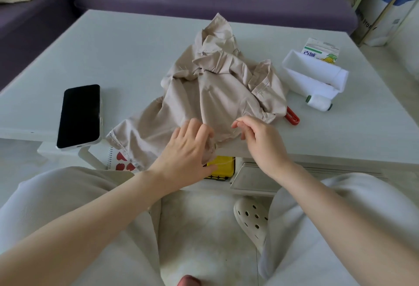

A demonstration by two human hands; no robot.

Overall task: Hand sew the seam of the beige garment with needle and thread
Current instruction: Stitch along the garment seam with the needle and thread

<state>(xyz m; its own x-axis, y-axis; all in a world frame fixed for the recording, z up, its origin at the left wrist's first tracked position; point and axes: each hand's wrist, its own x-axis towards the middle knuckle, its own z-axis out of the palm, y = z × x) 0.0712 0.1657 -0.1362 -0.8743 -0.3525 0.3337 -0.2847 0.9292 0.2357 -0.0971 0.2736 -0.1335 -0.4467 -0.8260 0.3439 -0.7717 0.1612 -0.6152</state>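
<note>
Two bare hands work at the near edge of the white table [127, 54]. Left hand [188, 147]: fingers curled, gripping the hem of the beige garment [215, 86], which lies crumpled mid-table, its lower edge hanging over the rim. Right hand [256, 136]: thumb and forefinger pinch what appears to be the needle [237, 120], barely visible. A pale thread [223, 161] crosses the yellow box [223, 170] below. Right of the garment: white spool [319, 102], white tray [317, 77], and a carton [322, 53] printed with a pineapple and blue Chinese characters, not fully legible. Left: black phone [79, 115].
</note>
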